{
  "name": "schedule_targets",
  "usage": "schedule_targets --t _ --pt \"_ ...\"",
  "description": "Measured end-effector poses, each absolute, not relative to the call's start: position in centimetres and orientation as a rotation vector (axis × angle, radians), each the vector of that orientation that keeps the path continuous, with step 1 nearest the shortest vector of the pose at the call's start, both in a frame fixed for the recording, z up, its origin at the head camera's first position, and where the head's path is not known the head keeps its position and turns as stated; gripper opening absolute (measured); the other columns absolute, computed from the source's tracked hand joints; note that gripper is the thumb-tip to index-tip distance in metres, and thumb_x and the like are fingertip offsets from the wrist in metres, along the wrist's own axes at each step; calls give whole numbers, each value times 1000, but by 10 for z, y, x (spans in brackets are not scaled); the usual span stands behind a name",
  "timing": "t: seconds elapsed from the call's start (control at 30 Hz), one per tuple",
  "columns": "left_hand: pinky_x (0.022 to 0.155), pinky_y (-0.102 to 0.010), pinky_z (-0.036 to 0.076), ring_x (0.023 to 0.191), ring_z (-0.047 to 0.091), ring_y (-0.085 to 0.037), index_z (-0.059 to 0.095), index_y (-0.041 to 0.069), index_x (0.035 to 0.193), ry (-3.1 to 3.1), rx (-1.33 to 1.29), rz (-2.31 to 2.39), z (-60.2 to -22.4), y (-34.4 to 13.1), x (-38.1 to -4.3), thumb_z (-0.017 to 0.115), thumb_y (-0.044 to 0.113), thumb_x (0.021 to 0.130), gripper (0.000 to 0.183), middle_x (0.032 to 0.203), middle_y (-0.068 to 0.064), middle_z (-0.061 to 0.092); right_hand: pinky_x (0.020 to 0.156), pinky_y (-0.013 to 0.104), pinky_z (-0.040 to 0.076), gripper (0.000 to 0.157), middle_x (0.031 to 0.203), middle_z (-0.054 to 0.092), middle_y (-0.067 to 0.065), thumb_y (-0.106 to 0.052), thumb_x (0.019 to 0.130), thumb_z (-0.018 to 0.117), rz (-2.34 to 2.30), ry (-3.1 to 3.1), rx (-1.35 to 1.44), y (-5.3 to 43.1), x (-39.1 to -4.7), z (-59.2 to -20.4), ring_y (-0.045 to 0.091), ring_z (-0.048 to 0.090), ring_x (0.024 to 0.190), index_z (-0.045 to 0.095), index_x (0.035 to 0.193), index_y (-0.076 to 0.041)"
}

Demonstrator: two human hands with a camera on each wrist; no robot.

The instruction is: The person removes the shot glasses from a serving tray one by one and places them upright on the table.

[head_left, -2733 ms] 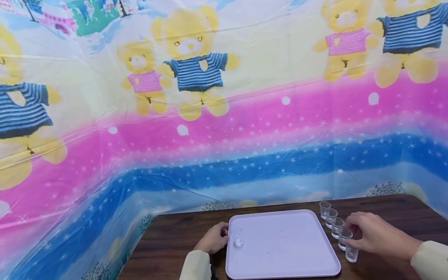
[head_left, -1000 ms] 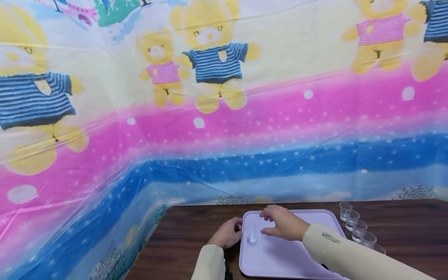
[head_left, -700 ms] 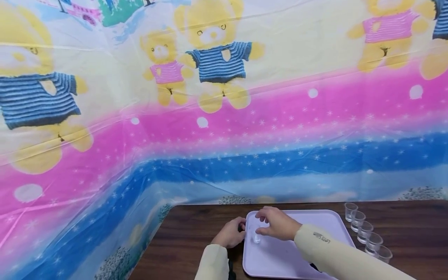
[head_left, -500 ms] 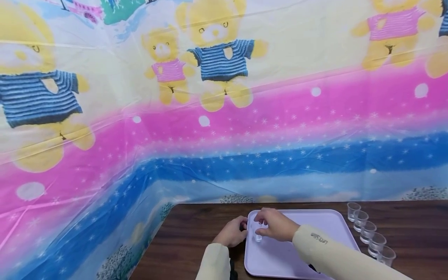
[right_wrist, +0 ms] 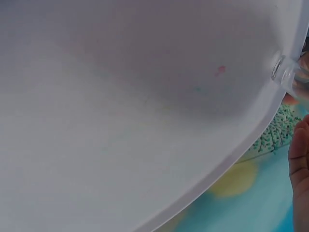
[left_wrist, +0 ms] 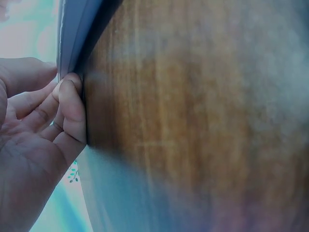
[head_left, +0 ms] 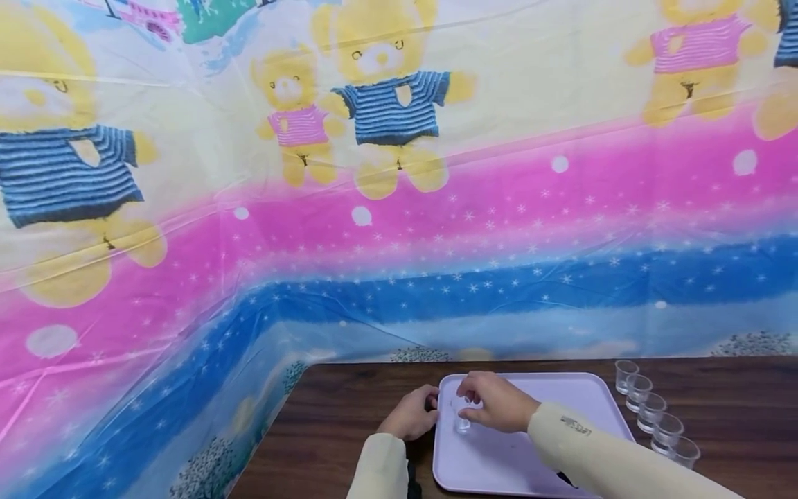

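Observation:
My right hand (head_left: 503,404) reaches over the far left part of a pale lilac tray (head_left: 474,461), its thumb and fingers around a small clear shot glass (head_left: 462,424). The right wrist view shows the glass (right_wrist: 285,72) at the right edge, its base close to the tray surface (right_wrist: 120,121), with part of the thumb (right_wrist: 300,154) below it. My left hand (head_left: 411,414) holds the tray's left rim. In the left wrist view, the left hand (left_wrist: 43,111) pinches the tray edge (left_wrist: 72,38) between thumb and curled fingers.
Several clear shot glasses (head_left: 651,411) stand in a slanting row on the dark wooden table (head_left: 324,423), right of the tray. My right sleeve (head_left: 598,443) crosses the tray's front right. Behind the table hangs a bear-printed cloth (head_left: 399,256).
The right hand has moved left from the row of glasses to the glass on the tray, and its fingers have closed around it. The left hand stays at the rim.

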State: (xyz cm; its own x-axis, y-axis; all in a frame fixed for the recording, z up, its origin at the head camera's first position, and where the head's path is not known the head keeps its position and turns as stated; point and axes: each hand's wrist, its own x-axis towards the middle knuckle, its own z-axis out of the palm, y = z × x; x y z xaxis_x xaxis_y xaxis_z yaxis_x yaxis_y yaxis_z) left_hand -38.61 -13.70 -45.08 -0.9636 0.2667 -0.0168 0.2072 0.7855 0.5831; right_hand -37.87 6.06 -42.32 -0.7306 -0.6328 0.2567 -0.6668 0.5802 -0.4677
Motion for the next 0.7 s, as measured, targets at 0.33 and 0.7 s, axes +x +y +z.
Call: schedule_targets --t 0.33,0.7 --pt "59 -29 38 68 46 -13 47 6 116 2851 403 931 -452 -141 -388 55 12 83 35 82 3 46 63 24 42 29 81 53 -6 -32 74 66 838 -2776 1060 100 -371 -413 8 50 73 59 95 -12" --pt "57 -29 37 67 45 -13 47 5 116 2851 427 947 -455 -140 -389 54 10 82 35 82 3 46 61 24 41 24 79 49 -13 -28 75 65 639 -2770 1029 165 -358 -405 6 48 71 58 95 -16"
